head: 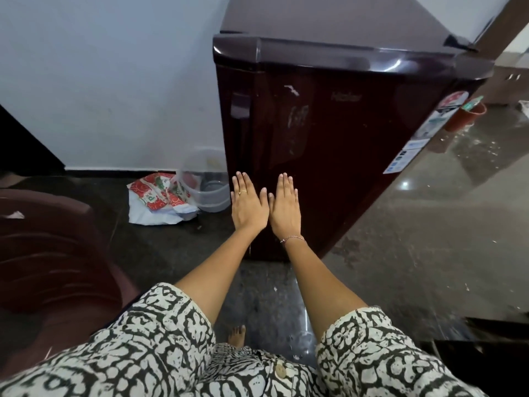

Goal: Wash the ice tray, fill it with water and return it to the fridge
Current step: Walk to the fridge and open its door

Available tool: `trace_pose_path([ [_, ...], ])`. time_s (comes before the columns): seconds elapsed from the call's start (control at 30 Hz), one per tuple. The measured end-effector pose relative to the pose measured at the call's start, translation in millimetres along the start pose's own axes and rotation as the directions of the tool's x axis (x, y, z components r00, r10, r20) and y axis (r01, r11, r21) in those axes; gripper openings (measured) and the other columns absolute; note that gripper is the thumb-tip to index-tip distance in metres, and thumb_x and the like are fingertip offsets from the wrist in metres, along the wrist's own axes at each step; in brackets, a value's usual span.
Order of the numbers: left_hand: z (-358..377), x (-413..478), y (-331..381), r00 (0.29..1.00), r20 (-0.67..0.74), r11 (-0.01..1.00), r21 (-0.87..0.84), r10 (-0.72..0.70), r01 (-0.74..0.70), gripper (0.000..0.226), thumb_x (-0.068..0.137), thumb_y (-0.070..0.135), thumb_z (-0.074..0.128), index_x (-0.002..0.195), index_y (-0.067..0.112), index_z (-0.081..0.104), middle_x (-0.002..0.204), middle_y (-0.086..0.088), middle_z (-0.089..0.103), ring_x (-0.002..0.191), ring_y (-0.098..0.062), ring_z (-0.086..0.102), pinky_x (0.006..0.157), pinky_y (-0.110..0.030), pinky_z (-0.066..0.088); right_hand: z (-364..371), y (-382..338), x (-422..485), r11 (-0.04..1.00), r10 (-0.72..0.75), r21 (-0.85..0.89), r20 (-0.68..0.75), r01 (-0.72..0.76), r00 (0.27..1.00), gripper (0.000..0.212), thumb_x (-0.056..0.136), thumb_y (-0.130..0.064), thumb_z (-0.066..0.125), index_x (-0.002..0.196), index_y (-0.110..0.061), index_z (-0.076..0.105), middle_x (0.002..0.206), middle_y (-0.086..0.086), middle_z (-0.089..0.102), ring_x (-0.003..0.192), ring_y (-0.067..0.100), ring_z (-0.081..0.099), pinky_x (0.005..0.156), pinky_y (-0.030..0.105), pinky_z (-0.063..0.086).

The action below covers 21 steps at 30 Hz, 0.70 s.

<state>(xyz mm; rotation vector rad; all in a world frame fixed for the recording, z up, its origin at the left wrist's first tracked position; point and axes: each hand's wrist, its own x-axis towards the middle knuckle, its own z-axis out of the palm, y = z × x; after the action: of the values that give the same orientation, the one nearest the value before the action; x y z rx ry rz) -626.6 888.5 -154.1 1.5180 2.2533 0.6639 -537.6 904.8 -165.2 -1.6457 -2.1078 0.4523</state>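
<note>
Left hand (pixel 249 203): flat, fingers straight and close together, ring on one finger, empty.
Right hand (pixel 284 204): flat, empty, thumb just beside the left thumb.
Contact: both held low before the door; touching or not, cannot tell.
Fridge (pixel 329 124): dark maroon, door closed, straight ahead.
Floor, left of fridge: clear plastic tub (pixel 206 187), crumpled red-and-white bag (pixel 159 196) against it.
Far left: brown chair (pixel 51 253).

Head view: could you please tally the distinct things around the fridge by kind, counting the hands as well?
Fridge: 1
Clear plastic container: 1
Printed bag: 1
Red bucket: 1
Brown plastic chair: 1
Hands: 2, left hand and right hand, fingers straight
Total: 7
</note>
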Motion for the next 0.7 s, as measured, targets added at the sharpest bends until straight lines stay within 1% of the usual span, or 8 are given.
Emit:
trace_pose_path([
  [0.1, -16, 21, 7, 0.994, -0.107, 0.982, -0.19, -0.025, 0.004, 0.058, 0.102, 0.032, 0.027, 0.15, 0.004, 0.011, 0.159, -0.011, 0.012, 0.147, -0.02, 0.006, 0.119, -0.032, 0.011, 3, -21, 22, 0.995, 0.014, 0.099, -0.011, -0.013, 1.0, 0.052, 0.103, -0.027, 0.03, 0.149, -0.007, 0.018, 0.156, 0.01, 0.022, 0.145, 0.02, 0.018, 0.119, 0.034, 0.014],
  [0.2, -34, 35, 13, 0.958, -0.234, 0.907, -0.417, -0.164, 0.053, 0.044, 0.102, 0.027, 0.033, 0.14, 0.007, 0.038, 0.143, -0.013, 0.044, 0.134, -0.025, 0.038, 0.104, -0.03, 0.032, 4, -38, 42, 0.954, 0.09, 0.284, 0.035, -0.096, 0.995, 0.049, 0.099, -0.02, 0.041, 0.145, -0.009, 0.029, 0.147, 0.01, 0.037, 0.134, 0.022, 0.038, 0.107, 0.034, 0.037],
  [0.3, -50, 47, 18, 0.942, -0.274, 0.831, -0.556, -0.192, 0.008, 0.042, 0.102, 0.03, 0.032, 0.136, 0.009, 0.043, 0.135, -0.012, 0.051, 0.124, -0.024, 0.048, 0.094, -0.027, 0.037, 9, -52, 59, 0.872, 0.114, 0.461, 0.128, -0.161, 0.985, 0.053, 0.095, -0.017, 0.052, 0.143, -0.007, 0.034, 0.143, 0.012, 0.042, 0.129, 0.023, 0.045, 0.107, 0.036, 0.04],
  [0.4, -67, 60, 25, 0.955, -0.21, 0.745, -0.667, -0.208, 0.016, 0.044, 0.103, 0.035, 0.028, 0.135, 0.01, 0.046, 0.135, -0.011, 0.052, 0.125, -0.023, 0.047, 0.092, -0.022, 0.032, 16, -62, 72, 0.79, 0.162, 0.563, 0.193, -0.244, 0.968, 0.051, 0.089, -0.02, 0.059, 0.136, -0.006, 0.044, 0.133, 0.014, 0.053, 0.119, 0.024, 0.053, 0.102, 0.038, 0.045],
  [0.5, -80, 81, 30, 0.981, -0.058, 0.579, -0.813, -0.186, 0.061, 0.057, 0.099, 0.049, 0.027, 0.132, 0.011, 0.052, 0.134, -0.009, 0.055, 0.127, -0.021, 0.048, 0.105, -0.025, 0.032, 19, -68, 86, 0.731, 0.213, 0.613, 0.211, -0.299, 0.954, 0.043, 0.086, -0.019, 0.064, 0.124, -0.004, 0.051, 0.115, 0.009, 0.062, 0.097, 0.017, 0.059, 0.087, 0.034, 0.05],
  [0.53, -83, 88, 30, 0.985, -0.038, 0.549, -0.833, -0.167, 0.06, 0.066, 0.094, 0.06, 0.028, 0.125, 0.012, 0.06, 0.126, -0.008, 0.062, 0.122, -0.02, 0.053, 0.107, -0.031, 0.036, 18, -70, 90, 0.713, 0.209, 0.631, 0.226, -0.306, 0.951, 0.041, 0.086, -0.017, 0.063, 0.123, -0.003, 0.051, 0.111, 0.005, 0.062, 0.094, 0.013, 0.057, 0.083, 0.03, 0.047],
  [0.6, -90, 101, 30, 0.991, -0.002, 0.518, -0.853, -0.134, 0.068, 0.071, 0.085, 0.071, 0.032, 0.093, 0.013, 0.073, 0.094, -0.005, 0.074, 0.098, -0.02, 0.067, 0.097, -0.037, 0.047, 15, -76, 99, 0.685, 0.188, 0.66, 0.248, -0.308, 0.95, 0.039, 0.086, -0.016, 0.063, 0.122, -0.003, 0.053, 0.109, 0.004, 0.063, 0.092, 0.009, 0.056, 0.077, 0.021, 0.045],
  [0.7, -94, 118, 30, 0.997, 0.046, 0.499, -0.864, -0.065, 0.072, 0.056, 0.091, 0.053, 0.045, 0.063, 0.012, 0.069, 0.06, -0.006, 0.07, 0.064, -0.022, 0.069, 0.081, -0.039, 0.054, 16, -80, 109, 0.636, 0.176, 0.703, 0.271, -0.319, 0.946, 0.017, 0.084, -0.014, 0.065, 0.1, -0.011, 0.06, 0.087, -0.002, 0.066, 0.074, 0.004, 0.059, 0.06, 0.012, 0.045],
])
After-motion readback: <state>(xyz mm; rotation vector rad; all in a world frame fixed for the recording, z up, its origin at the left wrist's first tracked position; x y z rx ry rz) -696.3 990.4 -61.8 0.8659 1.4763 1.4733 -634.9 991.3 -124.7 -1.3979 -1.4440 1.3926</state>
